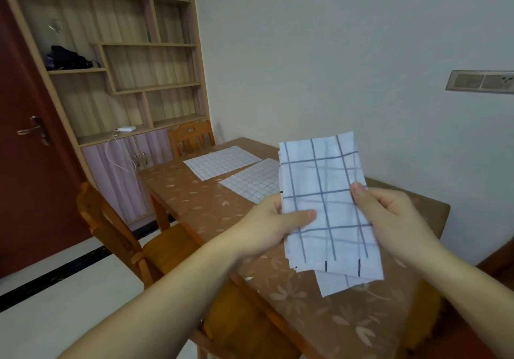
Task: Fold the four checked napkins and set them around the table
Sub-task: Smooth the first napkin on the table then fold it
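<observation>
Fingers of the left hand [274, 223] and the right hand [389, 214] pinch the side edges of a folded napkin [325, 205], held above the near part of the table [200, 205] with its long axis running near to far. Two unfolded napkins [222, 161] [254, 182] lie flat side by side on the far part of the table. A chair [192, 137] stands at the far end, another chair [111, 228] at the left side.

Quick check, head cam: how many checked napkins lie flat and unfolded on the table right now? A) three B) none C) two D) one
C: two unfolded napkins lie flat on the far part of the table, the far napkin and the near napkin, while both hands hold a folded napkin up in front.
</observation>
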Available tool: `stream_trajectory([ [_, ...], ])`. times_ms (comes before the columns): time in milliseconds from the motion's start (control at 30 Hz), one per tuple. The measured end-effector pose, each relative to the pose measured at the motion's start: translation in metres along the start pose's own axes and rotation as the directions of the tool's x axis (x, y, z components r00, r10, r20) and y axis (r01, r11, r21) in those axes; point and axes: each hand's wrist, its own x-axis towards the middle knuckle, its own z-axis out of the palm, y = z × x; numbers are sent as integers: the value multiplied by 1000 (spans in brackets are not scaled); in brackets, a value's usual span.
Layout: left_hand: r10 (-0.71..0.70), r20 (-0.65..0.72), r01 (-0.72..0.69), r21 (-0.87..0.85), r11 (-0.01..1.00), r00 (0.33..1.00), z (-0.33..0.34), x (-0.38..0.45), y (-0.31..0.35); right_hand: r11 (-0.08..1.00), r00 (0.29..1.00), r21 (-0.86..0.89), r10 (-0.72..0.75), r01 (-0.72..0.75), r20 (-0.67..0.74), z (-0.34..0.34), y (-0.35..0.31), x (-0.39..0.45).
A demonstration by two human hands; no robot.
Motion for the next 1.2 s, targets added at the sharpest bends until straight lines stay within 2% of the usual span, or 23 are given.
stream_trajectory([
  [133,-40,1,40,-13,999,999,-11,-7,3,986,957,92,112,-141,268,-9,1,0],
  [267,-75,-32,71,-107,992,997,-14,-12,2,955,908,208,113,-211,403,-12,4,-2],
  [400,-66,-24,57,-254,965,998,-15,-10,-3,851,896,416,129,-320,426,-10,8,-1],
  [500,-47,-23,38,-310,950,999,-16,-9,-2,832,910,449,149,-327,386,-8,2,-2],
  [633,-79,-45,55,-397,916,996,-15,-5,-1,891,938,381,121,-247,325,-11,-2,0],
  [733,-199,44,197,-456,868,979,-16,-5,0,957,965,263,48,-118,258,-15,-4,2],
  [800,-276,99,294,-339,894,956,-16,-7,0,992,973,126,-52,24,226,-17,-7,1],
  [867,-288,41,291,-175,941,957,-13,-8,2,989,961,-26,-137,148,240,-18,-9,-1],
  [967,-212,-59,213,22,977,976,-12,-6,0,965,942,-174,-138,197,305,-23,-7,-3],
  [1033,-136,-58,142,113,983,989,-14,-4,-1,970,937,-151,-133,190,324,-23,-9,-3],
  [1100,-85,6,82,207,975,996,-13,-5,0,970,957,-180,-112,163,267,-22,-7,-1],
  [1200,-61,174,3,314,950,983,-6,-3,-5,875,966,-433,-125,216,228,-6,-11,1],
])
